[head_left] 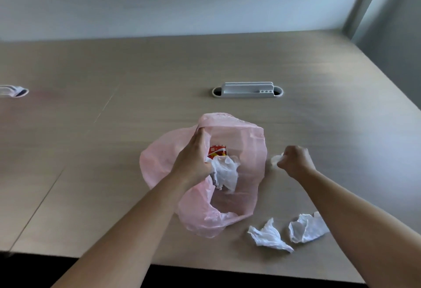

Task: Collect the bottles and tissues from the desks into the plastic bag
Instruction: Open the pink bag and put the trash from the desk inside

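A pink plastic bag (pixel 248 151) lies open on the wooden desk (pixel 136 105). My left hand (pixel 193 157) grips the bag's rim and holds its mouth up. Inside the bag I see a red-labelled bottle (pixel 217 151) and a crumpled white tissue (pixel 225 171). My right hand (pixel 295 162) is just right of the bag and pinches a small white tissue (pixel 276 159) on the desk. Two more crumpled tissues lie near the front edge, one (pixel 270 236) below the bag and another (pixel 306 228) beside my right forearm.
A grey cable-port cover (pixel 248 90) sits in the desk behind the bag. A whitish object (pixel 13 91) lies at the far left, partly cut off. A white partition (pixel 182 2) closes the desk's far side. The desk's front edge (pixel 205 267) is near me.
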Action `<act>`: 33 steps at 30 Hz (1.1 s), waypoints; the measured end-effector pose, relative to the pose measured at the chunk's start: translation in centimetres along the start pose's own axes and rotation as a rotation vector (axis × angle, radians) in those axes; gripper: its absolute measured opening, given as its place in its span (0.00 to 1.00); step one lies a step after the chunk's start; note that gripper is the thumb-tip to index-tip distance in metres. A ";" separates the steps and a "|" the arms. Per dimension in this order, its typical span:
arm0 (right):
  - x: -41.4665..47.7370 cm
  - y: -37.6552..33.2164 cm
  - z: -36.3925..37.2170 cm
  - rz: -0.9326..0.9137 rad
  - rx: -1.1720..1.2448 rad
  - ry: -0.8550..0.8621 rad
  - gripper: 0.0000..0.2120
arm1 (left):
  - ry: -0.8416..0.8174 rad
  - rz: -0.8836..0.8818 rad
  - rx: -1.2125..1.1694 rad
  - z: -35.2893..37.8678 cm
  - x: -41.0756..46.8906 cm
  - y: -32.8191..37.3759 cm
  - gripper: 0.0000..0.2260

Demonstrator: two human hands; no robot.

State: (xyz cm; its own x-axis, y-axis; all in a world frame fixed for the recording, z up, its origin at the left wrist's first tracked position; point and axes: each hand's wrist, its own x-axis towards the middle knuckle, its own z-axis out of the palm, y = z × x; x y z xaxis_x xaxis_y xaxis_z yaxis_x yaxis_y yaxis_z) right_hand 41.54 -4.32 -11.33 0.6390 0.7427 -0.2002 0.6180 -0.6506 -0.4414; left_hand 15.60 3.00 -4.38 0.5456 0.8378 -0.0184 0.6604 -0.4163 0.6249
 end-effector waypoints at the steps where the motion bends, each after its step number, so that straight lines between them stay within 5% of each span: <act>1: -0.2 -0.8 -0.7 -0.007 0.074 0.045 0.08 | -0.006 0.003 -0.008 -0.3 -0.2 0.4 0.33; 6: -3.8 -7.6 -2.4 -0.221 0.359 0.044 0.08 | 0.011 -0.003 -0.038 -1.6 -1.0 1.8 0.33; 10: -8.8 -10.8 1.1 -0.451 0.249 -0.349 0.02 | 0.025 -0.031 -0.040 -2.4 -1.7 2.0 0.27; 13: -11.5 -10.3 3.0 -0.552 0.037 -0.614 0.21 | 0.038 -0.047 -0.023 -2.8 -2.8 1.6 0.31; 16: -11.4 -9.7 1.8 -0.568 0.105 -0.488 0.20 | 0.043 -0.041 -0.011 -3.0 -3.6 1.3 0.31; 24: -8.5 -2.0 -5.1 -0.361 0.058 -0.030 0.14 | -0.003 0.070 -0.027 -1.1 -4.0 3.9 0.40; 27: -7.8 3.0 -6.0 -0.055 -0.100 -0.005 0.26 | -0.049 0.086 -0.008 0.2 -3.9 4.7 0.40; 33: -8.6 11.1 -4.3 0.423 -0.224 -0.316 0.59 | -0.124 0.056 -0.017 2.4 -4.0 5.2 0.37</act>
State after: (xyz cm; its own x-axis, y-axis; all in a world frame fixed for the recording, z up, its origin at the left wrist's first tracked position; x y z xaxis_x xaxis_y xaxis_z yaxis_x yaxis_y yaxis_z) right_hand 44.89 -18.64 -10.78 0.7049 0.3996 -0.5861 0.4424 -0.8935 -0.0772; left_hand 18.12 -3.36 -2.96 0.6418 0.7628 -0.0791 0.6190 -0.4544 0.6407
